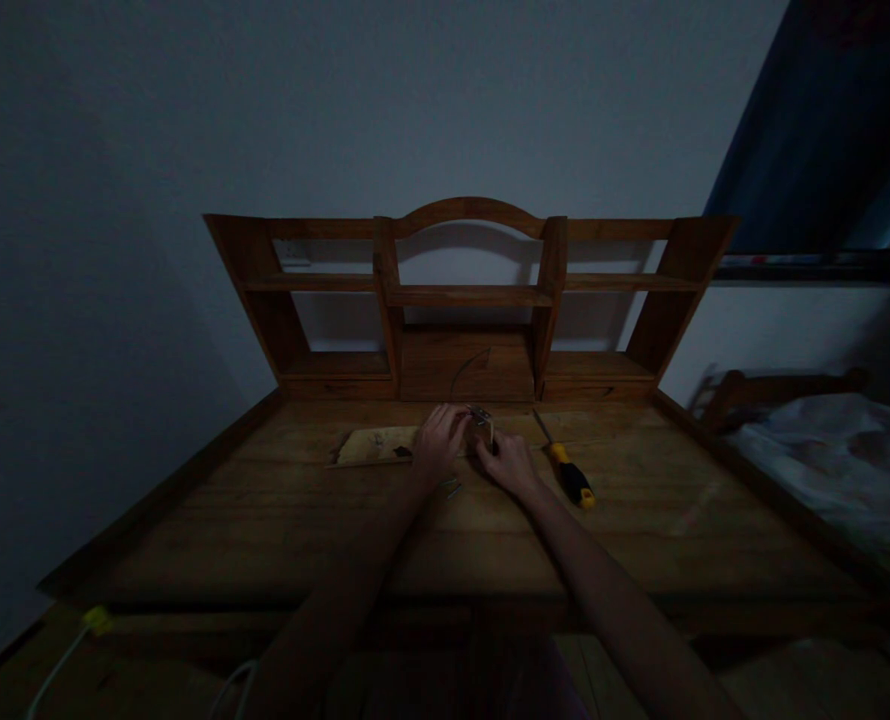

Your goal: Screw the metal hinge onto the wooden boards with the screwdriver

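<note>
Both hands are close together at the middle of the wooden desk. My left hand [439, 442] is closed, its fingertips at a small shiny metal piece [479, 412]. My right hand [511, 465] curls inward just beside it, around a small part whose kind is too dark to make out. A thin dark wire [460, 370] curves upward behind the fingers. Partly behind my left hand lies a flat strip of pale wood [374, 444] with a rough left end. Nearer to me, a few small screws [454, 490] rest on the desk. A yellow and black screwdriver [571, 475] lies right of my right hand.
A wooden shelf unit [469, 296] stands along the back of the desk [265, 540] against the wall. Raised side rails edge the desk. At the right is a bed [827, 440] with pale covers. A white cable with a yellow end [98, 620] is at lower left.
</note>
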`<move>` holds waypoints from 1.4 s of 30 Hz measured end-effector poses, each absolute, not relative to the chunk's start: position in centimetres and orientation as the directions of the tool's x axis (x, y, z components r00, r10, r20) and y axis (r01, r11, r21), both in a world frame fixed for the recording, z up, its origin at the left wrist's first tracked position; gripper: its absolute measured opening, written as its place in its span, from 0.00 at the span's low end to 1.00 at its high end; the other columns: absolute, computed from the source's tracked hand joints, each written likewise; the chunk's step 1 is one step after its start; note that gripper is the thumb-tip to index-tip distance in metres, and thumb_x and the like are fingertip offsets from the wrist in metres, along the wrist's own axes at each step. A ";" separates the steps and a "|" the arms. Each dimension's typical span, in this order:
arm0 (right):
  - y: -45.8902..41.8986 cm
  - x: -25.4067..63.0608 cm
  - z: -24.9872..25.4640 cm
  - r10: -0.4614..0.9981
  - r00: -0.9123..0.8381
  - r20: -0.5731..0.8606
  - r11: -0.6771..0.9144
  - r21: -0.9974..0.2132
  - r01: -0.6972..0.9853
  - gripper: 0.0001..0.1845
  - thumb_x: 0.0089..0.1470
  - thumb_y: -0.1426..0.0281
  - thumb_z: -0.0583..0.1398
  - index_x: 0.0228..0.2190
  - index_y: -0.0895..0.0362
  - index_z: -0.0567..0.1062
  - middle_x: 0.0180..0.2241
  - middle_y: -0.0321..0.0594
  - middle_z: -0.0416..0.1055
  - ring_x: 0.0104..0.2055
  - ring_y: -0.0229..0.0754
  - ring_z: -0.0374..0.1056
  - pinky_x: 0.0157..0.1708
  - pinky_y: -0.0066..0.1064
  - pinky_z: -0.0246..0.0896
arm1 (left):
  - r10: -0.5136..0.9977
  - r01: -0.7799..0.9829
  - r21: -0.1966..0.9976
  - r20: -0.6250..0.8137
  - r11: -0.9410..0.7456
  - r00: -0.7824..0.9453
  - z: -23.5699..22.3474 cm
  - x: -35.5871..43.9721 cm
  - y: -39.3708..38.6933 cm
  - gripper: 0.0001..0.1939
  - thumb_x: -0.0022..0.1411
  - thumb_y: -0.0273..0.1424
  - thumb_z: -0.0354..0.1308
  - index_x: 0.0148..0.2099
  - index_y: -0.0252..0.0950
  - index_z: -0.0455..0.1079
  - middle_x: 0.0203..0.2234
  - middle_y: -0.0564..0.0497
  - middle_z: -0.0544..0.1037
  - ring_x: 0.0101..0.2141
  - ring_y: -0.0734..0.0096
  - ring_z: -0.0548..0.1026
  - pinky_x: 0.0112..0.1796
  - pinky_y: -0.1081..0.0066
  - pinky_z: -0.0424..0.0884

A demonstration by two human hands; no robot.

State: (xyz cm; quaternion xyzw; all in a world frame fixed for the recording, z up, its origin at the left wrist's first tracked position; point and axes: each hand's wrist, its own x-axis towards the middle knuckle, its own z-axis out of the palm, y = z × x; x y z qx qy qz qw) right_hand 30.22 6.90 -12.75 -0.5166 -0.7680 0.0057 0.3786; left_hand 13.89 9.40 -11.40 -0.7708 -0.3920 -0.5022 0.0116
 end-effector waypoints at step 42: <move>7.2 30.4 -13.2 0.810 -0.124 0.573 0.415 -0.409 0.813 0.16 0.59 0.62 0.54 0.27 0.57 0.75 0.26 0.42 0.75 0.27 0.41 0.69 0.28 0.28 0.49 | 0.528 0.577 0.324 0.819 -0.749 0.225 -11.1 13.6 9.2 0.07 0.68 0.30 0.53 0.46 0.39 0.71 0.40 0.49 0.77 0.44 0.65 0.73 0.46 0.63 0.70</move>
